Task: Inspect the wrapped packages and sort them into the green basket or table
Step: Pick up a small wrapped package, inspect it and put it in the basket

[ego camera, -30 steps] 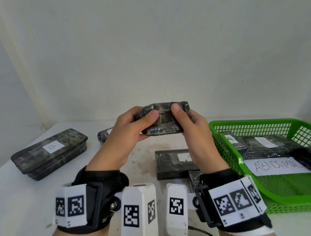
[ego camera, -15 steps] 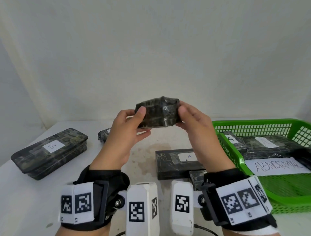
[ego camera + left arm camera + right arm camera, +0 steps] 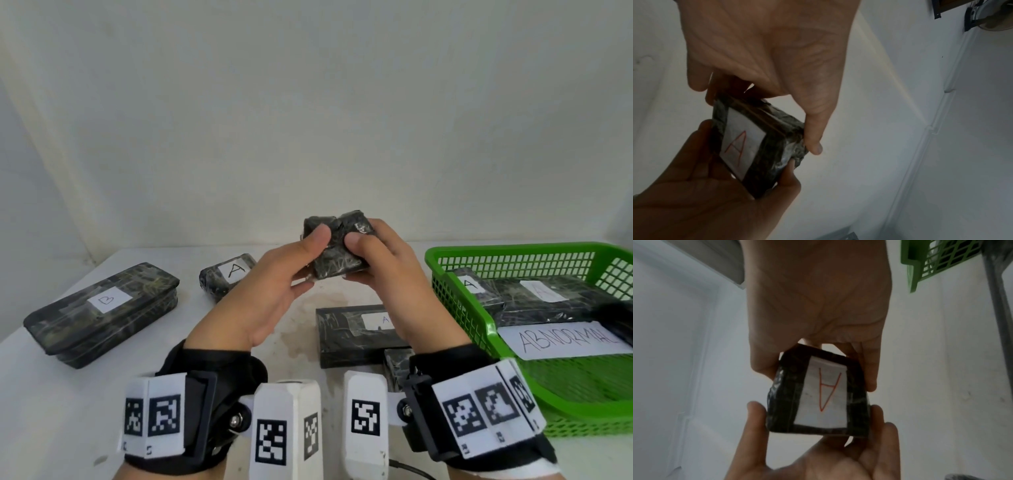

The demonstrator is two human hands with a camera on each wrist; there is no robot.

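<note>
overhead, both hands hold one small dark-wrapped package (image 3: pixel 337 250) above the table (image 3: pixel 51 394), left hand (image 3: pixel 274 291) and right hand (image 3: pixel 387 274) pinching it; its label faces away. four packages lie below; the green basket (image 3: pixel 455 298), beside the right hand, reads "abnormal". both wrist views show a red "a" label (image 3: pixel 740 146).

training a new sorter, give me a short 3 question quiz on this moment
1. True or false: both hands hold the small package.
2. Which letter is on its label? a) A b) B c) C
3. What word is on the sign in the green basket?

Key: 1 true, the left hand and right hand grip it above the table. 2 a. 3 ABNORMAL.
</note>
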